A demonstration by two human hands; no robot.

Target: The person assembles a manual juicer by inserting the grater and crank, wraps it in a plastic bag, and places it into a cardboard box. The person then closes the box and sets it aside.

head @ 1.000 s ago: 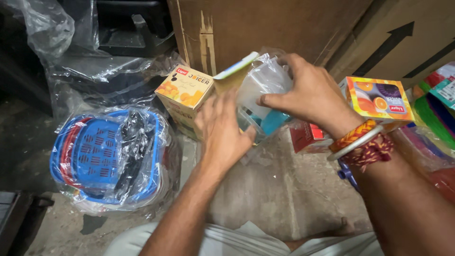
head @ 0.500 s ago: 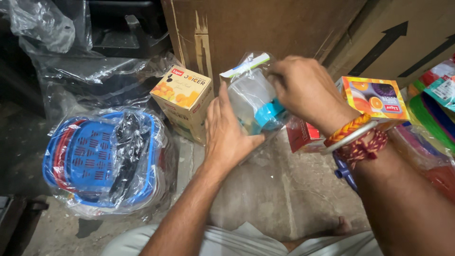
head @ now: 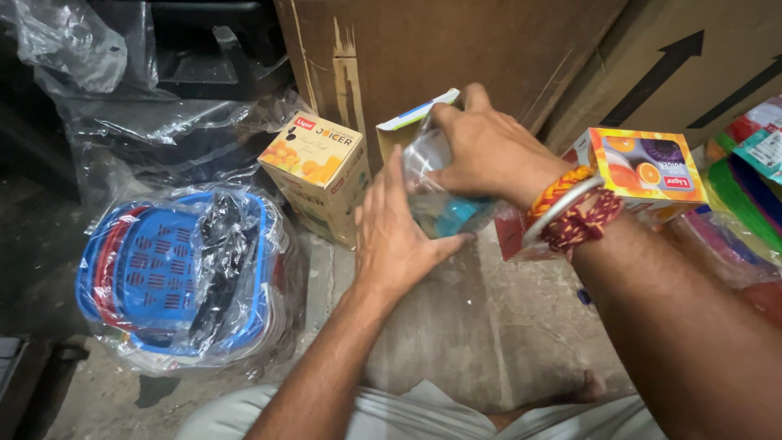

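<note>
My left hand (head: 397,236) and my right hand (head: 487,147) both grip a clear plastic-wrapped item (head: 440,208) with a blue part inside, held above the concrete floor. The left hand cups it from the near left side; the right hand covers its top, next to an open carton flap (head: 415,112) just behind. Red and orange bangles (head: 570,208) sit on my right wrist. The item's shape is mostly hidden by my hands.
A yellow carton with orange fruit pictures (head: 316,175) stands to the left, a colourful one (head: 643,171) to the right. Blue and red plastic baskets in a clear bag (head: 175,273) lie at left. Large brown cardboard boxes (head: 456,49) stand behind. Bright plastic goods (head: 745,195) are stacked at right.
Both hands have carried the wrapped item slightly up and towards the open carton flap. The right hand has shifted over the item's top, and the left hand has slid lower along its side.
</note>
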